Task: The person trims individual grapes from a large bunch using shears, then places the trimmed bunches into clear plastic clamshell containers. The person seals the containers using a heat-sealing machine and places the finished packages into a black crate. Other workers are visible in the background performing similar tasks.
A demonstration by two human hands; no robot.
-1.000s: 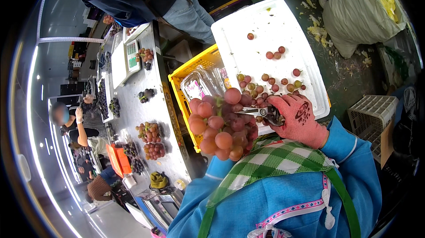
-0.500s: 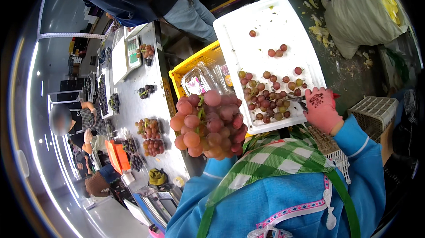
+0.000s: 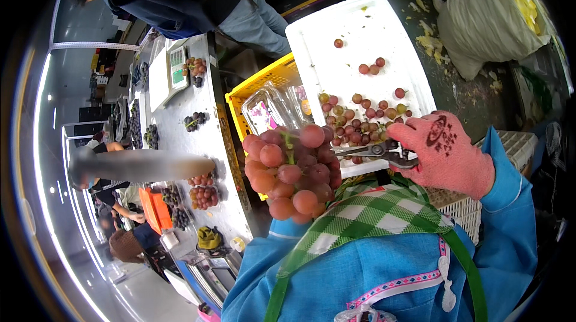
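Observation:
A large bunch of pink-red grapes [image 3: 289,172] is held up before me at the end of my left sleeve [image 3: 287,226]. The bunch hides my left hand and its fingers. Wearing a pink glove, my right hand [image 3: 450,151] is closed around dark-handled snips [image 3: 378,150]. Their pointed blades reach the right side of the bunch; I cannot tell whether they touch it. Beneath and beyond the snips, loose grapes [image 3: 354,127] lie in a white foam tray [image 3: 324,28], most of them at its near end.
A yellow crate [image 3: 240,97] with clear plastic boxes stands left of the tray. Further left, a metal table [image 3: 210,133] carries grape bunches and a scale [image 3: 177,69]. Co-workers stand beyond it and at the far end. A bulging sack [image 3: 471,34] sits at far right.
My right hand has come nearer and left, bringing the snips from over the loose grapes to the bunch. The bunch has turned a little and shifted slightly. A co-worker's arm has moved across the table.

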